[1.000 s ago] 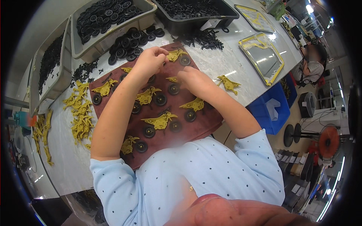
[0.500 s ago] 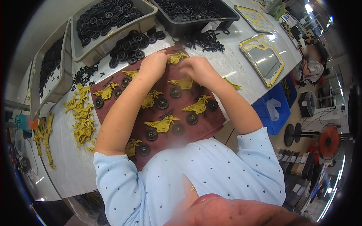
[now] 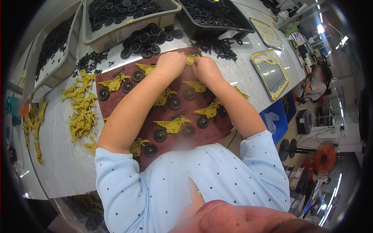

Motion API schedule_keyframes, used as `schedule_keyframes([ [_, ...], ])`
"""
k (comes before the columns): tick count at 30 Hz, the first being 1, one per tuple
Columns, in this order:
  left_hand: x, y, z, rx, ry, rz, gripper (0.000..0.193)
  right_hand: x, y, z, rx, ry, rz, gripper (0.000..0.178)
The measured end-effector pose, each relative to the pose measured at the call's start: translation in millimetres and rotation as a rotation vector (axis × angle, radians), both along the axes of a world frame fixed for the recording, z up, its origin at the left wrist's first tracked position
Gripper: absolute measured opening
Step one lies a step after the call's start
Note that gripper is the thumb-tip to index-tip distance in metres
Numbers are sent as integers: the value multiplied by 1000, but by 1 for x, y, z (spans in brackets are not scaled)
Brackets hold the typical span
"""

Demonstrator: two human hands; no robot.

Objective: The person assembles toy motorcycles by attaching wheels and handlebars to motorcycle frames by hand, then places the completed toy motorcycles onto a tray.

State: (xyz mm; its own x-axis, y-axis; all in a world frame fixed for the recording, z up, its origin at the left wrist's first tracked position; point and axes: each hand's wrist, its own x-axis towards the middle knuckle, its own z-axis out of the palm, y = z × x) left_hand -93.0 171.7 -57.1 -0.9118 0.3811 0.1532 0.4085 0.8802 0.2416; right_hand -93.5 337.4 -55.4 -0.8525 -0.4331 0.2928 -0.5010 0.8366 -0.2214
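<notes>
At the far edge of a dark red cloth (image 3: pixel 112 130), a yellow toy motorcycle body (image 3: pixel 190 59) sits between my hands. My left hand (image 3: pixel 173 65) pinches its left side. My right hand (image 3: pixel 207 71) is closed at its right end; the fingertips face away, so what they grip is hidden. More yellow motorcycle bodies, such as one near the middle (image 3: pixel 171 124), lie in rows on the cloth. Black wheels (image 3: pixel 160 134) lie beside them, and small black parts (image 3: pixel 178 116) rest along some of them.
Loose yellow bodies (image 3: pixel 82 112) are heaped left of the cloth. Beyond it stand a grey bin of wheels (image 3: pixel 134 28), a black bin of small parts (image 3: pixel 244 28) and another grey bin (image 3: pixel 72 50). Yellow-edged trays (image 3: pixel 288 79) lie at right; a person (image 3: pixel 312 87) sits farther off.
My right hand has come in leftward and closed at the yellow body beside my left hand. The whole view has shifted slightly.
</notes>
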Motion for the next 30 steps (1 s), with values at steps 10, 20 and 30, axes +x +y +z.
schedule_keyframes([
  [10, -3, 2, 8, -17, -39, -37, 34, -2, -34, 10, 200, -202, -190, 22],
  [20, -12, -13, 15, 19, -246, -105, 28, -25, -19, 36, 49, -653, -318, 31],
  [30, -8, -30, 31, 779, -177, 74, 38, -26, -11, 23, 142, -441, -239, 31],
])
